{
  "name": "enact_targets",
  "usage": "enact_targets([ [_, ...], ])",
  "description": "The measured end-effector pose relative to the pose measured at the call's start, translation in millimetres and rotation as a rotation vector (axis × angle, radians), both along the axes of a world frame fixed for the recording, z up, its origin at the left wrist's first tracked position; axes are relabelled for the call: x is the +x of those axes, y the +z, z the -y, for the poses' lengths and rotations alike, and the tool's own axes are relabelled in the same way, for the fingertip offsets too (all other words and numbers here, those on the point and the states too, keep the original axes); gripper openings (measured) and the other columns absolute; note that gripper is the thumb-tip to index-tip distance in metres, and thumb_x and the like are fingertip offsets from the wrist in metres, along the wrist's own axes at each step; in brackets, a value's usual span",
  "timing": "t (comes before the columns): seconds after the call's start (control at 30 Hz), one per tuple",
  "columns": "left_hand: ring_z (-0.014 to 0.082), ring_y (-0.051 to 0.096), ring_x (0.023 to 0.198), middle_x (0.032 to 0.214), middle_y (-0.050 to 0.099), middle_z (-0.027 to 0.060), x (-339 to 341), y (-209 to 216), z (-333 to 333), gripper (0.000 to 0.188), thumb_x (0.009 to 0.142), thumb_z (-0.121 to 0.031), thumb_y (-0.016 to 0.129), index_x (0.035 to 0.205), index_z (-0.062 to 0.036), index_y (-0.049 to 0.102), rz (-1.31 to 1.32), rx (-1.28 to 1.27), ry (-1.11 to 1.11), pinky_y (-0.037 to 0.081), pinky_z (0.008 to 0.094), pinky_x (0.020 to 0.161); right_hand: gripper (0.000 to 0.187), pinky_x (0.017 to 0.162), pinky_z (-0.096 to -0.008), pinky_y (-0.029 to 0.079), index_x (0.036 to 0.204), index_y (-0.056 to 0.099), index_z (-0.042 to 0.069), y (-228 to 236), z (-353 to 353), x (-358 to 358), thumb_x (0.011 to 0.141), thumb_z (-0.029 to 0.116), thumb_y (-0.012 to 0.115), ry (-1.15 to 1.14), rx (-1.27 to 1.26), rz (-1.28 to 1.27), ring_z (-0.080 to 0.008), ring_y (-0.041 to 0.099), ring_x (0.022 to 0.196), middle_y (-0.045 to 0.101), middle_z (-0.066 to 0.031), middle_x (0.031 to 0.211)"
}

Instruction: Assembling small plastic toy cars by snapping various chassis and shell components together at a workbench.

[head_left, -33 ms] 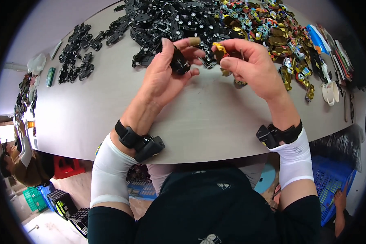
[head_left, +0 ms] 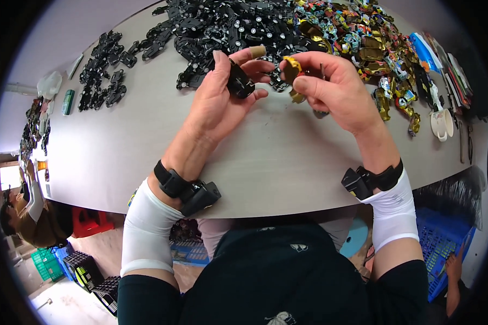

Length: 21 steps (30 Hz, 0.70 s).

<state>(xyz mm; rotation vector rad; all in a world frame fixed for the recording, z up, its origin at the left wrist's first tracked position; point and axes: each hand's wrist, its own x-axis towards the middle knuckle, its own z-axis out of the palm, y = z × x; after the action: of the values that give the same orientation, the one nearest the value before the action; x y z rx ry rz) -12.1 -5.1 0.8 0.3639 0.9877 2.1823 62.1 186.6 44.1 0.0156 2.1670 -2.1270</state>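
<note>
We see the left hand (head_left: pixel 210 100) grasping a black car part (head_left: pixel 239 81), which lies between the palm and the curled fingers, beside the raised thumb. Just to the right of this grip, we find the right hand (head_left: pixel 339 89) pinching a gold piece (head_left: pixel 292 69) between thumb and forefinger; the piece projects leftward from the fingertips toward the black part, the two standing near but apart. A small dark item (head_left: pixel 321 114) shows below the right-hand grip; we cannot tell its kind. Beyond the left grip we note a heap of black car parts (head_left: pixel 217 32), and beyond the right grip, a heap of coloured car shells (head_left: pixel 371 51). The shells bear multicoloured printing, too small for us to read. Beneath both grips extends a pale table (head_left: pixel 276 179).
</note>
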Motion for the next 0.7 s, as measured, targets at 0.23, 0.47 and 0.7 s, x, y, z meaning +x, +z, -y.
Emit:
enact_targets([
  [0.23, 0.0208, 0.050, 0.110, 0.118, 0.053, 0.0136, 12, 1, -9, 0.067, 0.091, -0.057, 0.033, 0.124, -0.0001, 0.045, -0.057, -0.011, 0.084, 0.040, 0.0366, 0.094, 0.030, 0.059, -0.0198, 0.043, 0.105, 0.064, 0.000, -9, 19, -1, 0.076, 0.005, 0.068, 0.168, -0.100, 0.015, -0.0044, 0.052, 0.071, 0.060, -0.0011, 0.083],
  [0.47, 0.0196, 0.051, 0.109, 0.116, 0.054, 0.0113, 18, 3, -6, 0.059, 0.090, -0.046, 0.046, 0.123, 0.0023, 0.046, -0.040, -0.052, 0.004, 0.039, 0.0343, 0.095, 0.029, 0.052, -0.0184, 0.038, 0.106, 0.062, -0.002, -17, 15, 0, 0.078, 0.004, 0.066, 0.263, -0.191, 0.081, -0.0032, 0.048, 0.064, 0.058, 0.0000, 0.083],
  [0.7, 0.0160, 0.056, 0.099, 0.106, 0.060, 0.0092, -6, -2, 13, 0.047, 0.079, -0.017, 0.070, 0.118, 0.0017, 0.053, -0.134, 0.033, -0.154, 0.044, 0.0321, 0.088, 0.026, 0.045, -0.0152, 0.032, 0.106, 0.061, 0.001, -22, -1, -5, 0.083, 0.012, 0.063, 0.293, -0.420, 0.137, -0.0005, 0.043, 0.057, 0.058, 0.0009, 0.077],
])
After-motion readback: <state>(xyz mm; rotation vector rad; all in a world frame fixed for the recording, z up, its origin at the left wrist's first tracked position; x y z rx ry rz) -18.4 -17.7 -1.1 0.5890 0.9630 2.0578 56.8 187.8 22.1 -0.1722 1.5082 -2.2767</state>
